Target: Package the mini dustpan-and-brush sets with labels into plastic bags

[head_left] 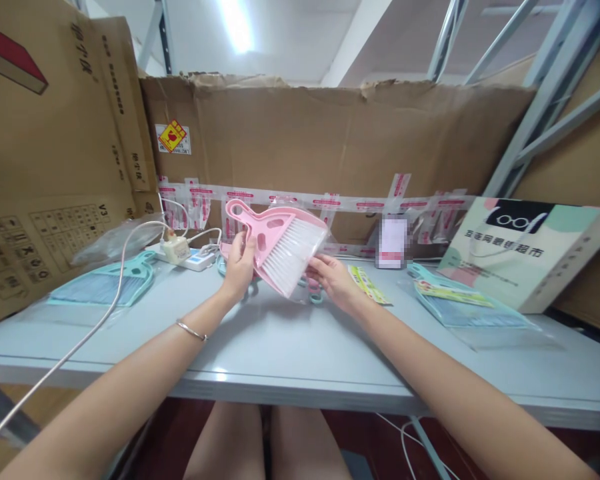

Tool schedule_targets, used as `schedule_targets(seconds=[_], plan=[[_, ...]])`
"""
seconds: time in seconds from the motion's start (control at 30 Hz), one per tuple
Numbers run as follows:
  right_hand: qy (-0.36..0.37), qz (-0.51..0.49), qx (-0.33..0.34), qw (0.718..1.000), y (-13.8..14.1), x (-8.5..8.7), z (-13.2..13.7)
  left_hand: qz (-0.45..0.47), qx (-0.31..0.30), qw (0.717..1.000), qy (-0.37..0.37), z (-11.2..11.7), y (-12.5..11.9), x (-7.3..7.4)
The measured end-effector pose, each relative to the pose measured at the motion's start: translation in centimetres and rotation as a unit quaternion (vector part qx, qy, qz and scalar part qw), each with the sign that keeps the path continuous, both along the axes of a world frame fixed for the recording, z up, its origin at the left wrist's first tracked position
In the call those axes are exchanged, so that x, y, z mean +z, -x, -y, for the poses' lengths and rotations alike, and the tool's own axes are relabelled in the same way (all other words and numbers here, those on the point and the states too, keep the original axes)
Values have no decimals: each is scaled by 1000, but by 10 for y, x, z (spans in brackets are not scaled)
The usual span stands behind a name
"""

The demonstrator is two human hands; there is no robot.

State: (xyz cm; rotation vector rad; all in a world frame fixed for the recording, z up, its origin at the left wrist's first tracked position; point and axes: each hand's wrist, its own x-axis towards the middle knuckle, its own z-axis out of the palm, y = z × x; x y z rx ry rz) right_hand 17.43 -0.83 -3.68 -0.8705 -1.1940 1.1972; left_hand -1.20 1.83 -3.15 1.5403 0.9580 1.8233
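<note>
A pink dustpan and brush set (275, 233) with white bristles is held up above the middle of the table, tilted, with clear plastic around its bristle end. My left hand (240, 263) grips it at the handle side, thumb in front. At the lower right corner, my right hand (333, 277) pinches the bristle end and its plastic between thumb and fingers. Behind the set, small teal and pink items lie on the table, mostly hidden.
Teal dustpan sets in clear bags lie at left (105, 283) and right (470, 307). A power strip (195, 257) with a white cable stands back left. Also here are a yellow-green card (367, 283), a propped phone (393, 241), a printed box (523, 257) and a cardboard wall (330, 140).
</note>
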Motion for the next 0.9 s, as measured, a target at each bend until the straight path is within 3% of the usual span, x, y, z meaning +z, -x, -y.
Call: schedule_targets(seconds=[0.17, 0.23, 0.37, 0.6, 0.73, 0.8, 0.9], plan=[[66, -99, 20, 993, -3, -4, 2, -52, -61, 997, 15, 7, -3, 3], [63, -108, 23, 992, -3, -3, 2, -70, -65, 995, 26, 8, -2, 4], [73, -103, 38, 991, -5, -4, 1, -94, -63, 993, -18, 6, 0, 5], [87, -69, 72, 991, -13, -1, 2, 72, -10, 997, 35, -13, 23, 17], [90, -52, 70, 992, -16, 1, 3, 64, 1, 997, 50, -19, 46, 29], [87, -46, 77, 992, -17, 1, 3, 41, -47, 995, 76, -15, 52, 33], [74, -32, 87, 993, -17, 0, 3, -1, -187, 968, 170, -6, 49, 35]])
